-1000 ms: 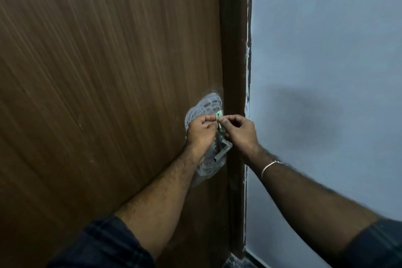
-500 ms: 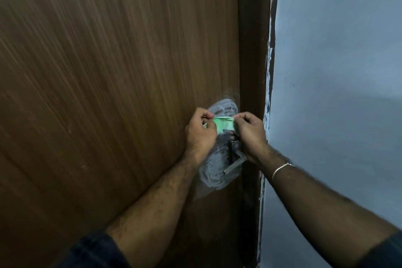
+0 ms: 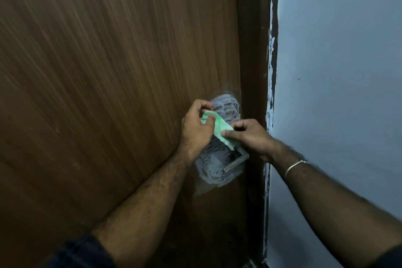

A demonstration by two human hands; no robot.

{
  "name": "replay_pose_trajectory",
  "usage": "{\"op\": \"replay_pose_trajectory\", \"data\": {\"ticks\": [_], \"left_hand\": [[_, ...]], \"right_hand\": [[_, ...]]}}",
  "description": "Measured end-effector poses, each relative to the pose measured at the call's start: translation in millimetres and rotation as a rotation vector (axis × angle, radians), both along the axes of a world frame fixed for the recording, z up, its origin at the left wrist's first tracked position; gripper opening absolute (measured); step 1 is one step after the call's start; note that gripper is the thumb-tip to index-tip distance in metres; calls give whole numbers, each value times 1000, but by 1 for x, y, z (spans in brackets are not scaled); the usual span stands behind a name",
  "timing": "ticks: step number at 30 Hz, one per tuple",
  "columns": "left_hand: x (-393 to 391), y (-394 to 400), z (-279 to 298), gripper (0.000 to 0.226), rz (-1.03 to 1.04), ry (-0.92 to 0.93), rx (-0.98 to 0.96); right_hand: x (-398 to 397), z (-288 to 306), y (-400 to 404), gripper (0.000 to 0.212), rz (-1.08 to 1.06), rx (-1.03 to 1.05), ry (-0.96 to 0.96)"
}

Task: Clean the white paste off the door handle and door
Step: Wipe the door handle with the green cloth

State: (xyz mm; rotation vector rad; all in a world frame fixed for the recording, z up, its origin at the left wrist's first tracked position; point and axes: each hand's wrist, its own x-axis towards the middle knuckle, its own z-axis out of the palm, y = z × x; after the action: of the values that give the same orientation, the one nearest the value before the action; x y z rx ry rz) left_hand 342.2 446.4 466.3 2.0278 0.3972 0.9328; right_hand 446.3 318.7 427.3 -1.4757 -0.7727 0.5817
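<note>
A green cloth [image 3: 218, 131] is pinched between the left hand [image 3: 196, 128] and right hand [image 3: 250, 137], just above the door handle [image 3: 236, 162]. White paste [image 3: 215, 169] is smeared around that handle on the door [image 3: 108, 72].

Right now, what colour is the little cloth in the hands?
Light green. The cloth shows best in the head view, stretched between the left hand and right hand.

Dim, soft light; slight blur — edges bowed.
</note>
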Motion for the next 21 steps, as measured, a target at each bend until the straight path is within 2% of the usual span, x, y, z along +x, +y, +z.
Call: {"op": "replay_pose_trajectory", "data": {"ticks": [4, 6, 8, 11, 13, 15, 18, 21], "left_hand": [[-4, -2, 3, 30, -212, 14, 59], [-5, -6, 1, 22, -265, -17, -29], [-4, -5, -4, 16, -209, -52, -52], [2, -2, -9, 9, -112, 6, 113], [8, -1, -13, 8, -68, 23, 195], [11, 1, -17, 9, -14, 45, 198], [15, 6, -23, 18, -39, 140, 31], [15, 8, -28, 24, -132, 172, -264]], "right_hand": [[-1, 2, 9, 26, -56, 104, -122], [-2, 1, 13, 31, -61, 167, -145], [-4, -3, 17, 25, -71, 239, -103], [-5, -11, 23, 11, -113, 316, -62], [-5, -16, 26, 11, -139, 351, -26], [-5, -18, 27, 20, -165, 368, -20], [-5, -18, 27, 18, -218, 347, -45], [-6, -14, 26, 15, -237, 286, 62]]}}
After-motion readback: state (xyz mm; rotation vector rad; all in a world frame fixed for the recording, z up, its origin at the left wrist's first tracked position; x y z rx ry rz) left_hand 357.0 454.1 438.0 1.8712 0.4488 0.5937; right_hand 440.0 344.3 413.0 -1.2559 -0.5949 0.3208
